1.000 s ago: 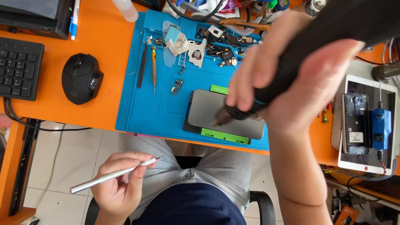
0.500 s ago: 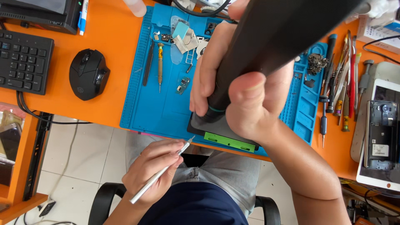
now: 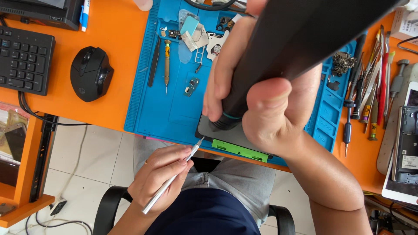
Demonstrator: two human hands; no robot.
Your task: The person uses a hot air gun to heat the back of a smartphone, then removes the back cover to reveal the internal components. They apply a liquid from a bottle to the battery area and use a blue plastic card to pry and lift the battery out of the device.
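Landmark: blue work mat (image 3: 174, 109) on the orange desk (image 3: 117, 61); all places below are given relative to it.
Right hand (image 3: 261, 95): over the mat's near edge, fingers wrapped tight around a thick black tool (image 3: 296, 48) — its ringed nozzle points down at the dark flat device (image 3: 209, 130).
Dark flat device: lies on the mat's near edge, largely hidden by the right hand; a green strip (image 3: 239, 150) runs along its near side.
Left hand (image 3: 161, 178): off the mat, just below its near edge and above the lap, pinching a slim silver blade tool (image 3: 172, 178) in a pen grip.
Blade tip: reaches up to the near corner of the device; whether it touches cannot be told.
Mat's far part: small metal shields and loose parts (image 3: 196, 35), black tweezers (image 3: 153, 63), a wooden-handled screwdriver (image 3: 167, 65), a small circuit board (image 3: 190, 86).
Right of the mat: a row of hand tools (image 3: 370, 87) — beyond them an opened phone (image 3: 407, 148).
Left of the mat: black mouse (image 3: 90, 73), then a black keyboard (image 3: 24, 58).
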